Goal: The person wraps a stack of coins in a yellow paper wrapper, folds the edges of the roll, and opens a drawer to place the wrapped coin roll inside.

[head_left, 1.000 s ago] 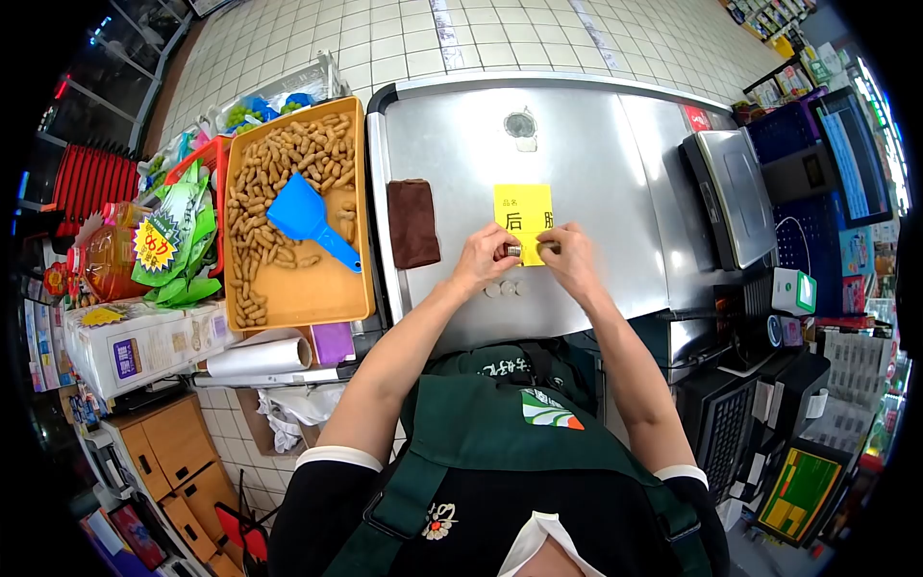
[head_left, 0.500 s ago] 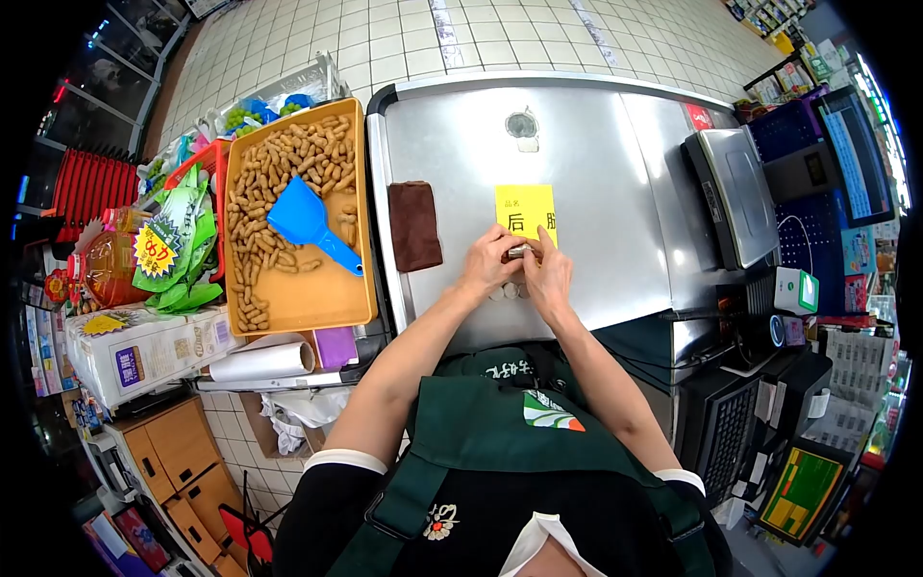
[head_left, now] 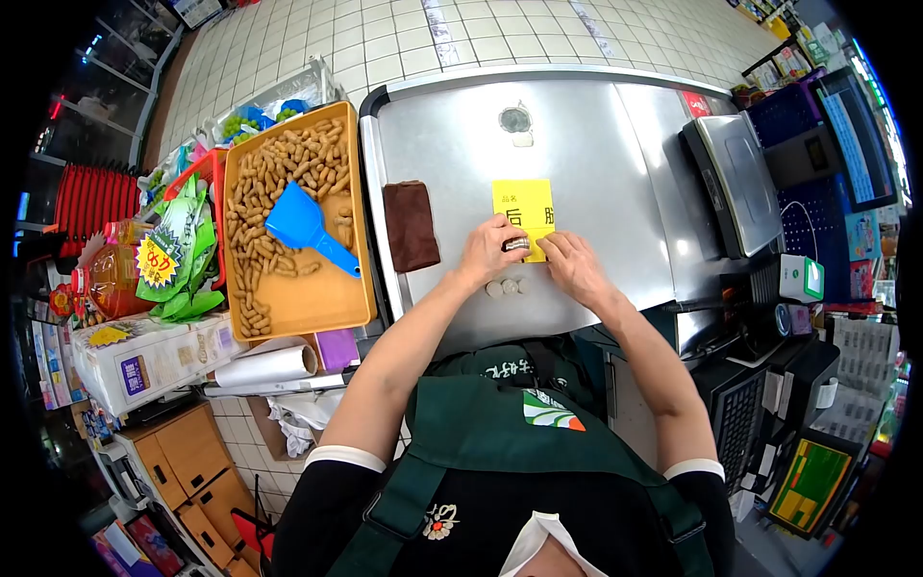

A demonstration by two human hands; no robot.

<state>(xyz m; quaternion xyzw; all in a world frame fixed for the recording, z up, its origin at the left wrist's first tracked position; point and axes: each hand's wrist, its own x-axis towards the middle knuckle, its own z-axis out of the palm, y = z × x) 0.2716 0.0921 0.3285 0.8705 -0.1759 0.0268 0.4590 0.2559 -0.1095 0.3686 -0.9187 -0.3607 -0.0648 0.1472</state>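
My left hand [head_left: 488, 252] is closed, thumb and fingers pinching a short stack of silver coins [head_left: 516, 244] over the lower part of a yellow card [head_left: 522, 197]. The card has printed black characters and lies flat on the metal counter. My right hand [head_left: 574, 262] is at the card's lower right edge, fingers bent and bunched together; whether anything is between them is hidden. Several loose silver coins [head_left: 503, 287] lie on the counter just below my hands. A folded brown cloth [head_left: 411, 226] is to the left of the card.
An orange tray [head_left: 298, 313] of peanuts [head_left: 274, 183] with a blue scoop [head_left: 298, 219] stands left of the metal counter [head_left: 596, 135]. On the right are a flat metal-topped scale [head_left: 735, 183], a small green-lit device [head_left: 801, 278] and a keyboard [head_left: 735, 428].
My right hand has moved away from the coin stack, to the right. The stack stays in my left hand, and the loose coins beneath now show more fully.
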